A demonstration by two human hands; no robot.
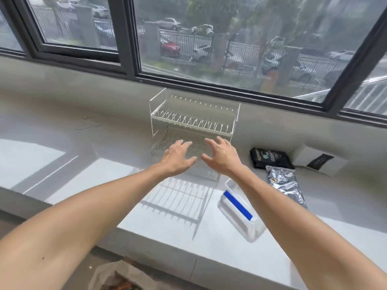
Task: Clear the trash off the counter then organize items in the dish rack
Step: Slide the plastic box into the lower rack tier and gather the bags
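Both hands, left hand (178, 156) and right hand (221, 156), hover spread wide and empty before the white two-tier wire dish rack (193, 120); right of the rack lies a crumpled silver foil packet (284, 185).

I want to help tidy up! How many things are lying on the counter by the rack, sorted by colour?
Black: 1, the black packet
Silver: 1, the foil pouch
Clear with a blue stripe: 1, the plastic tray
White: 1, the white box
Total: 4, all right of the dish rack

Bright daylight through the window (230, 38) glares off the counter (62, 164); soft blur, edges bowed
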